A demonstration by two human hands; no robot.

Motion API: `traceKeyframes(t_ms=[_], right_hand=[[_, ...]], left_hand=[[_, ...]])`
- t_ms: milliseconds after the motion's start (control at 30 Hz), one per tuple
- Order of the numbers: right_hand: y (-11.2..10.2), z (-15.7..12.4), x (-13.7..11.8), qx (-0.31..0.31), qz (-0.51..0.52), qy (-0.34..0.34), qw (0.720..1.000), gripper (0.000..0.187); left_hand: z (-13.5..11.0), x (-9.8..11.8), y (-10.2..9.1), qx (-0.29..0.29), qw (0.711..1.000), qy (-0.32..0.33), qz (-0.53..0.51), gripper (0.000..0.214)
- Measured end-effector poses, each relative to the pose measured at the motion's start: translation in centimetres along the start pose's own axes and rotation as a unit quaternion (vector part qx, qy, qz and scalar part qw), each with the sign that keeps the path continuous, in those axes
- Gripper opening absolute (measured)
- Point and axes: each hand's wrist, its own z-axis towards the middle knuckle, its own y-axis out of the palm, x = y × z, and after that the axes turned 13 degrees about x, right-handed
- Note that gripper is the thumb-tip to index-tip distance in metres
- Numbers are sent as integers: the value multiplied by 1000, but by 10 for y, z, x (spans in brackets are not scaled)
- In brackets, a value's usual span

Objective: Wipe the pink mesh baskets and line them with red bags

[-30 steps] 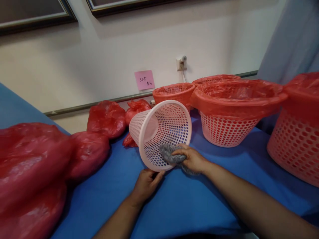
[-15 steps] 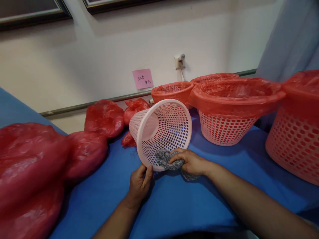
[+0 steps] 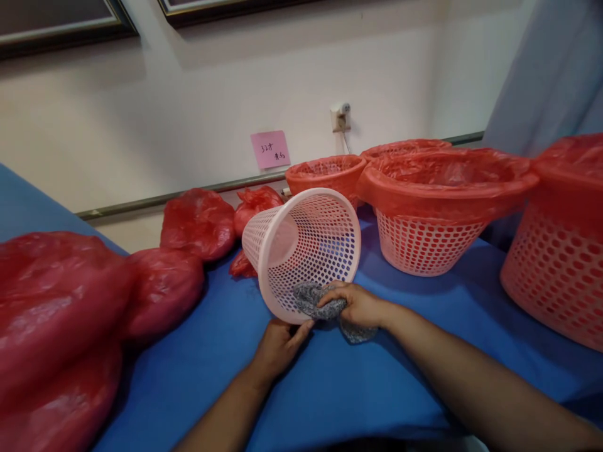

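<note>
A pale pink perforated plastic basket (image 3: 301,245) lies tipped on its side on the blue table (image 3: 330,383), its mouth facing me. My left hand (image 3: 280,345) grips the lower rim of the basket from below, fingers curled against it. My right hand (image 3: 355,306) is closed on a grey cloth (image 3: 313,298) and presses it against the inside of the rim at the bottom. Part of the cloth hangs out under my right palm.
Several pink baskets lined with red plastic bags (image 3: 438,207) stand at the back right, one large at the right edge (image 3: 560,245). Bulging red plastic bags (image 3: 61,307) lie along the left. A pink note (image 3: 270,149) and a wall socket (image 3: 340,117) are on the wall.
My left hand shifted along the basket's lower rim, first up the left side, then back under it. The cloth in my right hand slid a little along the rim.
</note>
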Motion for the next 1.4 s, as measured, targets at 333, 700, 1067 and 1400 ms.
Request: traceKeyframes(t_ms=[333, 700, 1067, 1400], right_hand=[[-43, 14, 15, 246, -167, 95, 950, 59], [-4, -2, -16, 4, -3, -29, 1000, 72], [-22, 7, 6, 94, -113, 70, 987, 61], [-8, 6, 4, 136, 19, 19, 990, 62]], left_hand=[[-7, 6, -13, 192, 980, 43, 41, 39], [-8, 8, -15, 205, 979, -4, 9, 39], [-4, 1, -5, 88, 995, -32, -29, 29], [-4, 1, -8, 157, 987, 24, 26, 35]])
